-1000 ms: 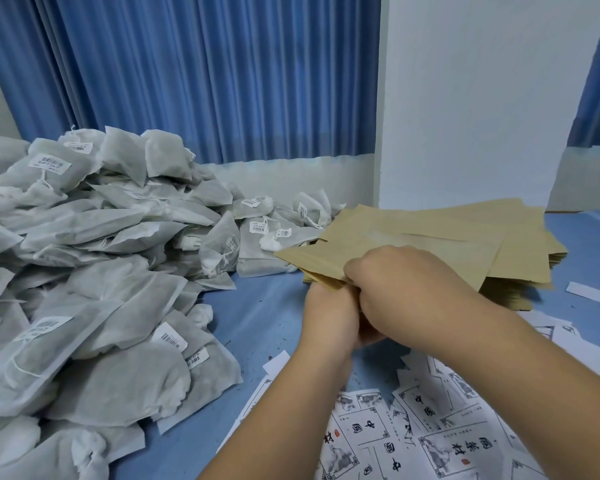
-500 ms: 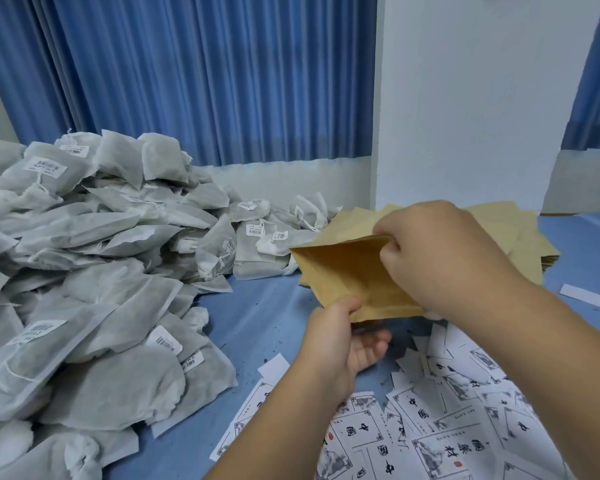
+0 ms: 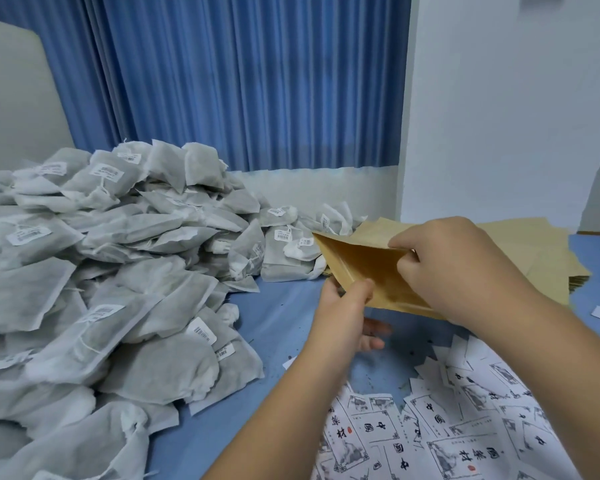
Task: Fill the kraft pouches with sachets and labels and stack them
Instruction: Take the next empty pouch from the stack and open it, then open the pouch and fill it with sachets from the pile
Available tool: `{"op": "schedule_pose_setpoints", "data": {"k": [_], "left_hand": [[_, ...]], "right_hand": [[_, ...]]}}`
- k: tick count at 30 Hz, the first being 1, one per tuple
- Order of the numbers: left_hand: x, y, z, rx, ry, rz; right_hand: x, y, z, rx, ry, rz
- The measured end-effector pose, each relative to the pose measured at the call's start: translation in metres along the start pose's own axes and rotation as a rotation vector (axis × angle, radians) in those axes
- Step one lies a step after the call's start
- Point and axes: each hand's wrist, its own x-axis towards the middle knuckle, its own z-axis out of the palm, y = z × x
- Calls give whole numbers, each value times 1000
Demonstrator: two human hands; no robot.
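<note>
While my left hand (image 3: 340,310) and right hand (image 3: 458,265) pinch the flat tan kraft paper pouch (image 3: 368,268) open mid-frame, its mouth points left at the heap of grey-white mesh sachets (image 3: 125,296), so the left hand's nearer imo.

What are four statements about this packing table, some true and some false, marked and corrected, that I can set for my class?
1. The left hand and the right hand both hold one kraft pouch, its mouth open. True.
2. The left hand grips a sachet. False: it pinches the pouch's near edge.
3. The sachet heap lies left of the hands. True.
4. The printed labels sit in a neat stack. False: they lie scattered on the blue table, lower right.
</note>
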Motion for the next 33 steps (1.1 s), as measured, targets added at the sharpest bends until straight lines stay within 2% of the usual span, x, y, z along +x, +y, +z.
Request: {"op": "schedule_pose_setpoints", "data": {"k": [3,7,9,12,15,17,20,23,26,29,33], "left_hand": [[-10,14,-10,21,-6,44],[-26,25,-34,117,157,192],[-32,27,-53,443,264,344],[-39,35,-90,1212,375,477],[-41,49,-126,1729,494,369],[-40,56,-146,1933,552,237],[-35,57,-165,2025,571,173],[-26,57,-172,1918,598,220],[-18,60,-178,1859,601,191],[-10,61,-181,1970,558,160],[-6,62,-178,2176,469,209]], "right_hand": [[0,-1,-2,-25,-23,-23],[-1,-1,-5,-28,-32,-31],[-2,-1,-5,-22,-40,-37],[-1,-1,-4,-15,-57,-40],[-2,-3,-4,-17,-77,-36],[-2,-4,-2,-17,-97,-35],[-1,-3,1,-31,-116,-32],[-1,-2,4,-42,-97,-37],[0,1,7,-50,-80,-31],[1,4,10,-45,-86,-38],[2,5,13,-29,-91,-36]]}}
